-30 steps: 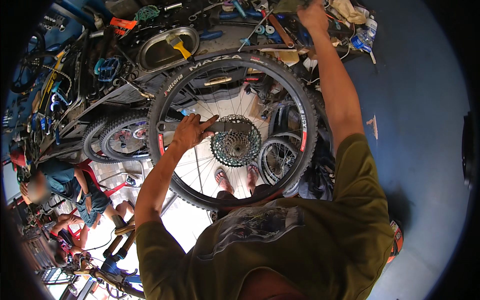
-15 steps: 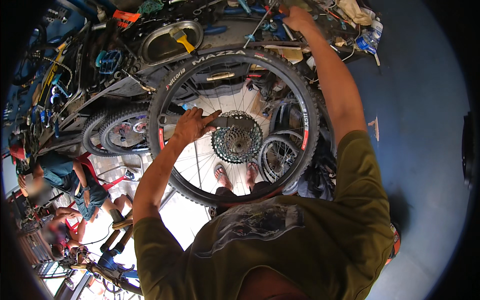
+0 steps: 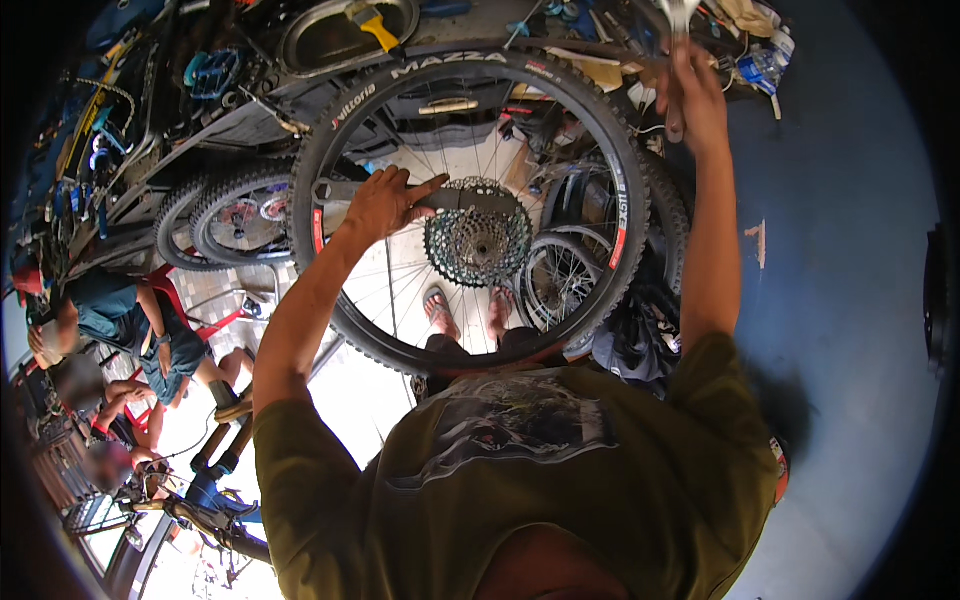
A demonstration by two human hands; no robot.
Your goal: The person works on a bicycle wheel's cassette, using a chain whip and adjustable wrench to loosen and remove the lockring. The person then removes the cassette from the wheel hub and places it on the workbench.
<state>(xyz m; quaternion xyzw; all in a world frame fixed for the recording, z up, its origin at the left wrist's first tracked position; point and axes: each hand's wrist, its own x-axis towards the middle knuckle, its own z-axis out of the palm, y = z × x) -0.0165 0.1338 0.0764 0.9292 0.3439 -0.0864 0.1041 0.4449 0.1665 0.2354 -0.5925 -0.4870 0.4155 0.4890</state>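
From where I stood, the bicycle wheel [image 3: 448, 66] lay between the person's body and the bench [image 3: 468, 28], its cassette [image 3: 482, 250] turned up toward the person's face. The left hand [image 3: 388, 203] was closed round a dark flat bar [image 3: 470, 199], the index finger stretched along it and the thumb below, near the sprockets. The bar ran sideways across the upper part of the cassette, and its ringed end reached out to the left side of the rim.

The right hand [image 3: 697, 95] was up beyond the wheel's upper right, near the bench's cluttered end, with its fingers wrapped round a tool with a brownish handle [image 3: 676, 118]. Its pale metal head pointed away from the person and was too blurred and cut off for me to tell its kind.

On the bench sat an oval metal tray [image 3: 292, 52] with a yellow-handled brush [image 3: 380, 32] resting at its right side; a clear plastic bottle [image 3: 768, 68] lay by the right end. Through the spokes I saw the person's sandalled feet [image 3: 440, 308]. Away to the left, a person in a teal shirt [image 3: 102, 303] was seated near two more wheels [image 3: 205, 228].
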